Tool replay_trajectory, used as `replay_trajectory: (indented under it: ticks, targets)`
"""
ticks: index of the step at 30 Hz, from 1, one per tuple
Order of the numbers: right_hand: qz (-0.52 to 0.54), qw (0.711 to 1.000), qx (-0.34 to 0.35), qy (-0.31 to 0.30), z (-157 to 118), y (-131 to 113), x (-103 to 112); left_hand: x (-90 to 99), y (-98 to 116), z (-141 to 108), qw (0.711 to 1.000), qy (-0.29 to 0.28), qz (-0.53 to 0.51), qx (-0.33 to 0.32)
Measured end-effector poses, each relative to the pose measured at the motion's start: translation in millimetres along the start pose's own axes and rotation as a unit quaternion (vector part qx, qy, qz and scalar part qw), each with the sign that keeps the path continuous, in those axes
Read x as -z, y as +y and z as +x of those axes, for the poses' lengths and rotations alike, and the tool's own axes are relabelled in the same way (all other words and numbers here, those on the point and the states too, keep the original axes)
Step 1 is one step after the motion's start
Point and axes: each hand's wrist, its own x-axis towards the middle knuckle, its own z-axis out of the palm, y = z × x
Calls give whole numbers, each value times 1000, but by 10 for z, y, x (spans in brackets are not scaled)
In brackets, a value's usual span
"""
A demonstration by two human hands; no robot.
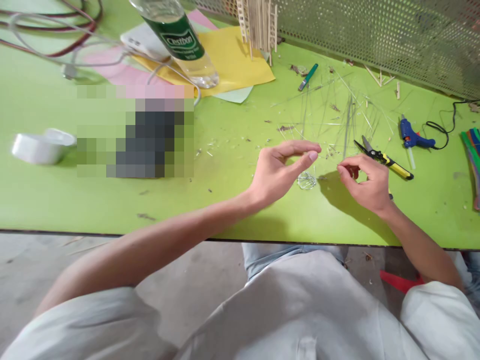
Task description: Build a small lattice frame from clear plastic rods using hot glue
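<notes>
My left hand [281, 170] hovers over the green table [225, 200], its thumb and forefinger curved close together with nothing visible between them. My right hand [365, 182] is held a short way to the right, fingers curled and also showing nothing held. Between the hands, a small clear ball of glue threads [306, 180] rests on the tabletop, touching neither hand. Just past my right hand lie yellow-and-black snips [386, 161]. Many thin glue strands [337, 112] are scattered beyond my fingers.
A blue hot glue gun [414, 137] lies at right, near coloured craft sticks [472, 160]. Farther back are a stick tower [258, 25], a green-labelled bottle [176, 40], yellow paper [232, 60] and a perforated metal screen [375, 30]. A white tape roll [43, 146] sits at left.
</notes>
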Motion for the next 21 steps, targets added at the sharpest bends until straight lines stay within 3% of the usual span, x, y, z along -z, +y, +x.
replay_trajectory:
  ticks: [5, 8, 11, 14, 16, 18, 21]
  targets:
    - [9, 998, 54, -37, -6, -44, -37, -68, -59, -69, 992, -85, -52, 73]
    - [-26, 995, 63, -78, 70, 40, 206, -78, -103, -69, 994, -77, -42, 70]
    - [-181, 974, -36, -130, 125, 304, 696, -70, -137, 10, 995, -37, -71, 67]
    - [-362, 899, -154, -191, 73, 704, 1112, -64, -163, 122, 985, -24, -156, 65]
    - [-367, 869, -200, -264, 1, 966, 1225, -60, -178, 180, 976, -21, -206, 65]
    - [-348, 869, -194, -292, -69, 1160, 1232, -53, -195, 213, 970, -19, -232, 65]
    - [-383, 882, -151, -230, -110, 1287, 1190, -39, -219, 225, 975, -7, -217, 53]
